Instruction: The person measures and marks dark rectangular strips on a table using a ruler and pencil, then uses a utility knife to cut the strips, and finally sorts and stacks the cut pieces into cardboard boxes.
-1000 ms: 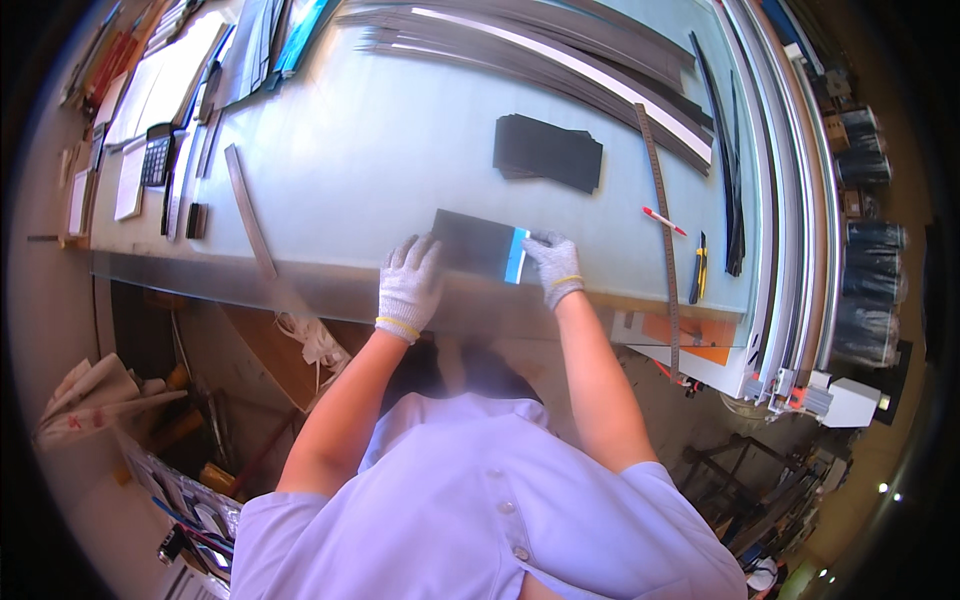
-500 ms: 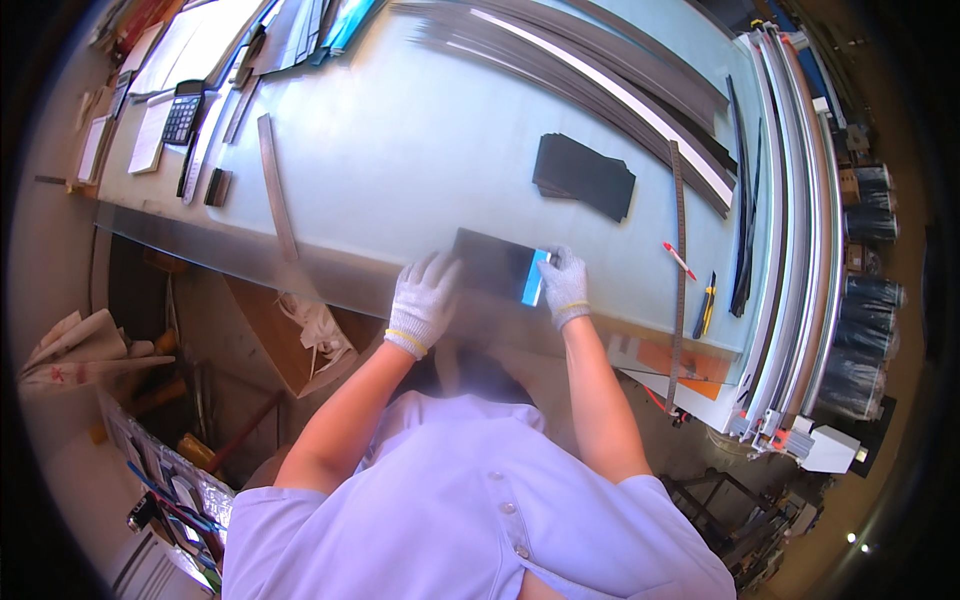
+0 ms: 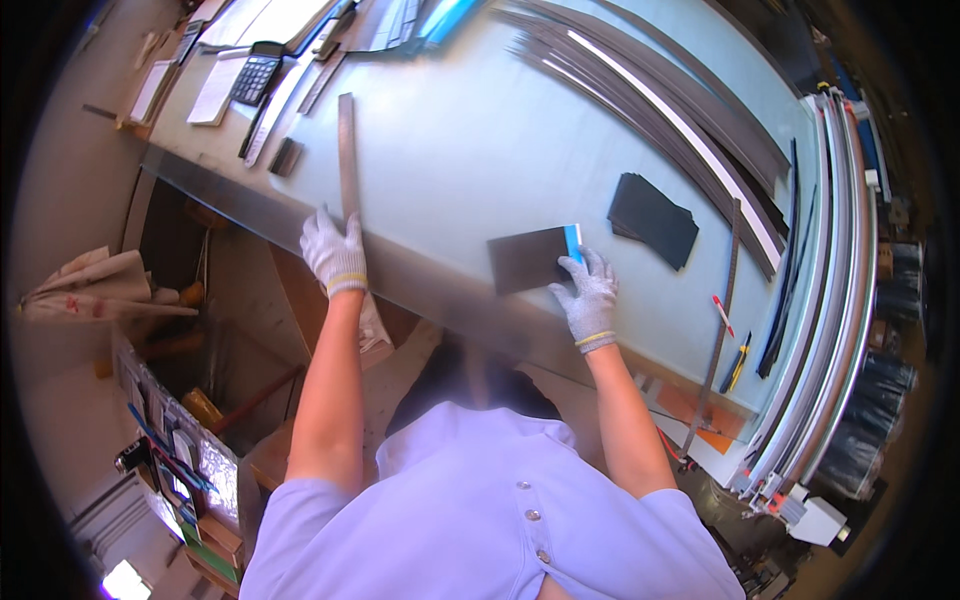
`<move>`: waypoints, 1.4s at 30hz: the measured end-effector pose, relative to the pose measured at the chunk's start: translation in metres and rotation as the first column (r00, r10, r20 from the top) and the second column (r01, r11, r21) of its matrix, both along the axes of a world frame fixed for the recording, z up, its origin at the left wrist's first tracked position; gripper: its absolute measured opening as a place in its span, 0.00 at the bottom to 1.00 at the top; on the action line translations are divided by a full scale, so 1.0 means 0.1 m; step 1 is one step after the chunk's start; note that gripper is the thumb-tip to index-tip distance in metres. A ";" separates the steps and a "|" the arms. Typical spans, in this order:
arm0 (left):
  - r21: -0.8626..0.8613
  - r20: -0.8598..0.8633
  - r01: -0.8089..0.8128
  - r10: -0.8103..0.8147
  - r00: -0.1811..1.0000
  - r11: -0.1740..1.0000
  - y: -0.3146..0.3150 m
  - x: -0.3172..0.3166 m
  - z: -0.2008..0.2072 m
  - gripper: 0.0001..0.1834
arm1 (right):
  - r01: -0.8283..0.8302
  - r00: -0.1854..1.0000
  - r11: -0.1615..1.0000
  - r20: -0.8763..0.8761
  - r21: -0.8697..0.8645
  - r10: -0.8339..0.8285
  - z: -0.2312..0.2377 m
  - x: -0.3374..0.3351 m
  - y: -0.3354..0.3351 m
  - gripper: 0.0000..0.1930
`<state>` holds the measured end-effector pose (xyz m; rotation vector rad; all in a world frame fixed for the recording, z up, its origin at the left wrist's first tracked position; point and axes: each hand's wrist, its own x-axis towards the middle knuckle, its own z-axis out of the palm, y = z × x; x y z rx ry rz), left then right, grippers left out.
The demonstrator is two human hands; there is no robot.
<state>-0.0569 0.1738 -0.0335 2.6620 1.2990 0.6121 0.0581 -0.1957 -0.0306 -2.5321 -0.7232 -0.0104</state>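
Gloved right hand (image 3: 588,290) lies flat, fingers spread, on the near right corner of a dark rectangular sheet (image 3: 528,258), pressing it down rather than clamped round it; fingertips sit by the blue strip (image 3: 573,240) along the sheet's right edge. Left hand (image 3: 334,250), also gloved, is well apart to the left, fingers loosely curled at the near end of a long metal ruler (image 3: 347,150); can't tell if it's actually closed on the ruler or just touching the end.

Key relation: ruler's long axis runs away from the person, from the left hand toward the far side of the pale blue-grey table (image 3: 470,130). Sheet's long axis runs across, left-right, w/ its left end pointing toward the left hand. So ruler and sheet lie roughly crosswise, bare table between them. Left hand is nearer the ruler, right hand on the sheet.

Stack of similar dark sheets (image 3: 652,216) sits just beyond-right of the held one, not touching. Calculator (image 3: 256,72) far left.
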 end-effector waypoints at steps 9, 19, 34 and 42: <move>-0.438 -0.075 -0.006 -0.030 0.997 0.899 -0.67 -0.59 0.02 0.31 | 0.104 0.986 0.989 0.122 0.102 -0.116 0.00 0.26 0.23 0.19; -0.981 0.153 0.133 0.143 0.978 0.140 -1.47 -0.65 0.41 0.09 | 0.265 0.716 0.833 -0.677 0.486 0.168 0.26 -0.78 0.30 0.11; 0.052 0.122 0.781 -0.781 0.613 0.622 -1.66 0.94 0.09 0.08 | 0.567 0.797 0.744 -0.463 0.354 -0.388 0.01 -0.40 -0.60 0.20; 0.013 0.048 0.726 -0.725 0.687 0.688 -1.75 0.93 -0.19 0.11 | 0.499 0.819 0.798 -0.485 0.338 -0.306 -0.02 -0.34 -0.26 0.16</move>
